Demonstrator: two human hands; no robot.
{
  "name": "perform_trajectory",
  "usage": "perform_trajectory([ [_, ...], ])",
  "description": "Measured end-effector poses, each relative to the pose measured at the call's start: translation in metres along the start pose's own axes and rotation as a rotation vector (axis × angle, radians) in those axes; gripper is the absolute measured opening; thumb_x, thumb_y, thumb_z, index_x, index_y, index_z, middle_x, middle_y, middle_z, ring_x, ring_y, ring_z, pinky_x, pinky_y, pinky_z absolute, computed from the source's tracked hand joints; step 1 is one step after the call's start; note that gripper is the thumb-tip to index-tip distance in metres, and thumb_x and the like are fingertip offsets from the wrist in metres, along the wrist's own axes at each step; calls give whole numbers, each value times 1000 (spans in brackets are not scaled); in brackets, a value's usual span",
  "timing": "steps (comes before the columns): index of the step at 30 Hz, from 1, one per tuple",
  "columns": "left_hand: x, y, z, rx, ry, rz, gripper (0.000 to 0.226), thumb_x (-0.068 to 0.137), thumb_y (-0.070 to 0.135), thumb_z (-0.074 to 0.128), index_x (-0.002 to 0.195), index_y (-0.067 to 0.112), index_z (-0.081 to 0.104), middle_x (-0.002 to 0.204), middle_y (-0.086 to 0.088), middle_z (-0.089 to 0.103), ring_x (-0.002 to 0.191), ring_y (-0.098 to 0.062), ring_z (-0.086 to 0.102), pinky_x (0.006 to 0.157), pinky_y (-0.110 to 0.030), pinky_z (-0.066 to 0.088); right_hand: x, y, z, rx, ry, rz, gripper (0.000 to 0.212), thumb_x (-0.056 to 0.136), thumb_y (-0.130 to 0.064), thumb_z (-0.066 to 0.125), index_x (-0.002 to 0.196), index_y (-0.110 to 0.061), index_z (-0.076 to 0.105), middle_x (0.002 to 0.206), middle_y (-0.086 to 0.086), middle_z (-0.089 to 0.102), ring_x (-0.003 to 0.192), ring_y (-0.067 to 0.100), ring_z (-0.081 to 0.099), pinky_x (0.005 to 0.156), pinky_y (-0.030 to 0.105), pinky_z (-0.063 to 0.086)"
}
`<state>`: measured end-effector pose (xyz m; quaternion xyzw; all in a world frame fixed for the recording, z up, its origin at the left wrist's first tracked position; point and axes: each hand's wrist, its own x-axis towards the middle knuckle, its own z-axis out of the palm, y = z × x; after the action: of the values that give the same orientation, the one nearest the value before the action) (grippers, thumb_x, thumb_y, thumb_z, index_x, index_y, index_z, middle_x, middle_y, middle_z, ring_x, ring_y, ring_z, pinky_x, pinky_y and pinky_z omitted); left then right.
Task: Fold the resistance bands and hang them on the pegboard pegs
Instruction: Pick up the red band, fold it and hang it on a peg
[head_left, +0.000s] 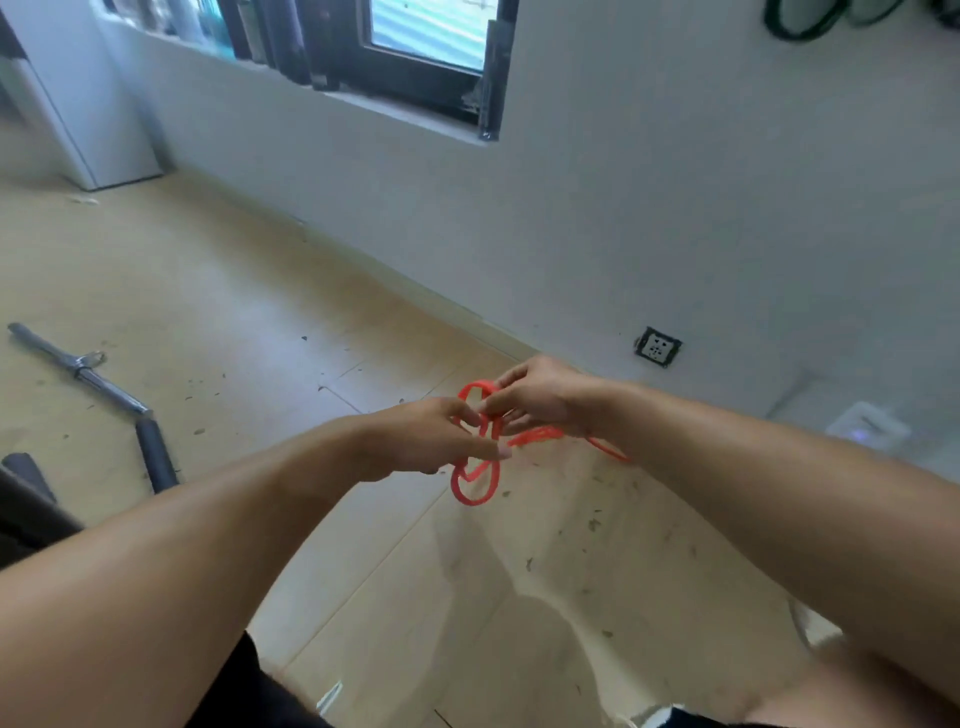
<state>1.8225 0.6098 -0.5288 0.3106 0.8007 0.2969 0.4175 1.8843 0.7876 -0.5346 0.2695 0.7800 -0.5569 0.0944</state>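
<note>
A red resistance band (475, 480) hangs in several loops between my two hands, in front of me above the wooden floor. My left hand (436, 436) pinches its strands from the left, fingers closed on the band. My right hand (535, 397) grips the band from the right, with one loop sticking up past its fingers and one strand trailing right under my forearm. Dark green bands (810, 21) hang on the wall at the top right, cut off by the frame edge. No pegboard pegs are visible.
A metal bar with dark grips (98, 379) lies on the floor (218, 291) at the left. A wall socket (658, 346) sits low on the white wall, a window (415, 52) is above, and a white cabinet (88, 104) stands far left. My knees show at the bottom.
</note>
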Motion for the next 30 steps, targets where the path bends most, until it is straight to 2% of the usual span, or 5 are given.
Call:
perform_trajectory([
  [10,12,9,1,-21,275,67,36,86,28,79,109,20,52,93,-3,74,79,-20,74,73,-43,63,-9,-6,-1,528,-61,51,20,91,-4,75,111,-2,72,106,16,77,83,19,78,67,24,63],
  [15,24,-3,-21,176,281,59,22,94,37,68,103,18,61,88,-1,68,66,-14,58,55,-27,51,17,11,-3,-420,89,8,53,85,-63,73,107,-15,76,101,2,77,87,19,73,75,36,60],
  [21,21,3,-49,597,100,218,15,94,40,67,96,25,69,66,14,55,58,-4,50,54,-17,34,31,33,7,-762,-140,-360,86,87,-28,83,158,-35,35,162,-7,38,145,15,39,116,23,29],
  [27,30,8,-57,530,124,439,7,94,32,67,95,33,74,73,8,68,67,-6,63,59,-19,49,38,30,16,-545,-264,-430,21,89,-38,80,109,-39,77,137,-16,66,127,5,59,112,37,46],
  [30,30,-3,-60,483,224,491,5,93,35,70,96,37,74,74,10,70,67,-6,66,61,-25,54,39,35,12,-370,-155,-428,14,90,-39,79,85,-25,82,89,-9,77,83,12,70,84,38,56],
])
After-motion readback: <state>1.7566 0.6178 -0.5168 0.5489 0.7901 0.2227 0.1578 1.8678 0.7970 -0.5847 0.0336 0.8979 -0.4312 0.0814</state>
